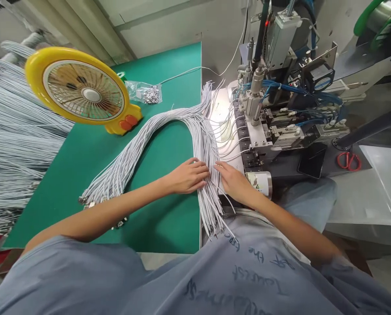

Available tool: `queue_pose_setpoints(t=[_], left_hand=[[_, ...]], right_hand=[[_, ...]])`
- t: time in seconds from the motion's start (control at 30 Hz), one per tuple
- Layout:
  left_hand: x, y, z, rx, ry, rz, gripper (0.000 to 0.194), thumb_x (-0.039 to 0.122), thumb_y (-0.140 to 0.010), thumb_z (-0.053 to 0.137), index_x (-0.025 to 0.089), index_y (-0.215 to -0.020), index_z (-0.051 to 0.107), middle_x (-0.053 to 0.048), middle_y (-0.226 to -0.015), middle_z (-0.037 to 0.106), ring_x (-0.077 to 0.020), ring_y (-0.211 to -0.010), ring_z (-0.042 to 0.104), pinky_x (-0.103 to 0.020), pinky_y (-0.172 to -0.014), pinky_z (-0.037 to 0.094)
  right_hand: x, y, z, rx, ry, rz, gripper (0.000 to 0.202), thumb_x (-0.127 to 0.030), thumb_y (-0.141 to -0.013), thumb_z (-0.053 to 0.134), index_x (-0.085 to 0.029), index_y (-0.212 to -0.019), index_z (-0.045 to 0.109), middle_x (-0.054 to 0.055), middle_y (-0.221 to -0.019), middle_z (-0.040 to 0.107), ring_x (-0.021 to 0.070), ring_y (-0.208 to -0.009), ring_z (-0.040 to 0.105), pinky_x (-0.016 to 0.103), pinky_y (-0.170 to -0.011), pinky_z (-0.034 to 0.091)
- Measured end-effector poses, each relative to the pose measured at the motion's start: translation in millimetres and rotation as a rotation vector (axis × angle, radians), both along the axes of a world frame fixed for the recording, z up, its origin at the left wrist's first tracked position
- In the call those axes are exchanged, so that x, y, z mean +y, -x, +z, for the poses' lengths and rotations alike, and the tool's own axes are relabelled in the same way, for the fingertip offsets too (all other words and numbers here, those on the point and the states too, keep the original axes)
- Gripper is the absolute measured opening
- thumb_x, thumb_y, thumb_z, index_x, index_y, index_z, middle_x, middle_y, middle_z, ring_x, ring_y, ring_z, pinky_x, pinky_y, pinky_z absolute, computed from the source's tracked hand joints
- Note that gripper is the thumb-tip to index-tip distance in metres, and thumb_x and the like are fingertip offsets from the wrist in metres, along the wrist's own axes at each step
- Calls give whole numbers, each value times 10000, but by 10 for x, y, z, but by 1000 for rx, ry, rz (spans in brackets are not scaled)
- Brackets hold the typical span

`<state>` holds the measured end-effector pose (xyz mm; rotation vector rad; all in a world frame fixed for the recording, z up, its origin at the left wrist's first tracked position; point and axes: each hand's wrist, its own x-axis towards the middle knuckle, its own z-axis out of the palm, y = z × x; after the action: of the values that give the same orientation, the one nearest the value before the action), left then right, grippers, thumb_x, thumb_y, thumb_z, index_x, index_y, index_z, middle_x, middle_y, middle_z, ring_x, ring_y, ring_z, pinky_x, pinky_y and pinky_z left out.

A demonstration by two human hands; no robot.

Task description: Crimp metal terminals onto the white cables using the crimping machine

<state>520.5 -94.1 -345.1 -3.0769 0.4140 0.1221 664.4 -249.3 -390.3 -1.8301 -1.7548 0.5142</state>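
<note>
Left hand (190, 176): laid palm-down over the cable bundle, fingers together and slightly bent; it covers the strands rather than closing round them, apparently to hold them flat and together.
Right hand (235, 183): at the bundle's other edge, fingertips narrow and near the strands; whether one is pinched, cannot tell.
Cable bundle (203, 140): white, many strands, arched across the green mat (169, 153); one end of loose tips near the shirt (241, 267), the other, with metal fittings, beside the left forearm. The arch probably lets the long strands fit on the surface.
Single strands: spread apart towards the machine (256, 105), seemingly spaced to suit its slots.
Lit plate (224, 111): between mat and machine, under strands.
Fan (83, 89): yellow, beyond the bundle, tilted.
Plastic bag (149, 93): small metal parts inside, on the mat.
Far left: more white cables (14, 135), heaped.
Far right: red-handled scissors (349, 162); green-rimmed spool (387, 15) above.
Room: pale wall (169, 26) behind.
</note>
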Motion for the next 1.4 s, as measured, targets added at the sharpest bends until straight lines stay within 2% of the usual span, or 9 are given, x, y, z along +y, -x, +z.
queue_pose_setpoints(t=[0.13,0.27,0.33,0.43,0.53,0.73,0.9,1.13,1.4], left_hand=[[48,14,-57,-10,-25,-22,359,323,-947,278,162,-903,596,-79,-932,635,-219,-946,528,-389,-905,325],[116,95,-85,-62,36,-50,344,257,-939,251,157,-919,579,-83,-970,638,-219,-1035,517,-386,-971,295],[141,145,-88,-80,62,-49,335,247,-936,249,150,-942,570,-87,-983,641,-223,-1071,509,-394,-989,284],[169,205,-95,-66,59,-26,337,265,-939,245,162,-939,566,-86,-956,645,-217,-1057,521,-409,-1003,275],[186,232,-111,-58,26,-15,362,308,-946,233,175,-901,567,-87,-913,641,-211,-1002,541,-415,-1001,282],[177,183,-124,-134,38,-51,363,282,-946,219,170,-860,553,-91,-943,640,-202,-965,553,-403,-971,300],[160,127,-109,-143,26,-52,392,293,-944,205,183,-778,542,-77,-860,640,-190,-885,557,-392,-938,319],[198,120,-130,-131,-14,-41,425,316,-949,202,180,-748,551,-59,-772,616,-174,-780,538,-388,-924,322],[233,175,-128,-133,13,-67,425,322,-953,203,175,-810,574,-75,-821,650,-189,-869,569,-408,-936,342]], right_hand=[[256,-6,51,-236,-2,93,487,-59,-847,332,-117,-1322,423,109,-1425,411,254,-1150,432,358,-819,518],[509,37,91,-382,3,107,420,-52,-857,312,-42,-1237,492,160,-1373,451,263,-1134,427,352,-857,489],[635,51,96,-430,2,152,373,-98,-876,326,-30,-1183,527,181,-1331,477,281,-1140,420,360,-855,476],[778,36,101,-458,13,216,337,-191,-913,318,-61,-1080,580,178,-1163,569,296,-1123,424,361,-805,474],[823,-25,112,-469,15,247,313,-228,-923,320,-102,-1004,595,151,-1051,596,277,-1070,453,345,-771,467],[722,-124,111,-503,-11,294,268,-209,-918,331,-138,-931,589,109,-1025,597,242,-1040,471,323,-762,460],[776,-93,129,-531,1,196,319,-210,-933,297,-84,-1044,567,158,-1116,567,243,-1051,468,328,-812,458],[924,-107,213,-541,70,200,339,-150,-908,319,-64,-996,635,190,-1024,597,271,-1058,473,340,-827,457],[1166,-77,249,-529,138,121,333,-72,-855,352,-58,-980,660,218,-1029,610,289,-1011,554,347,-745,478]])
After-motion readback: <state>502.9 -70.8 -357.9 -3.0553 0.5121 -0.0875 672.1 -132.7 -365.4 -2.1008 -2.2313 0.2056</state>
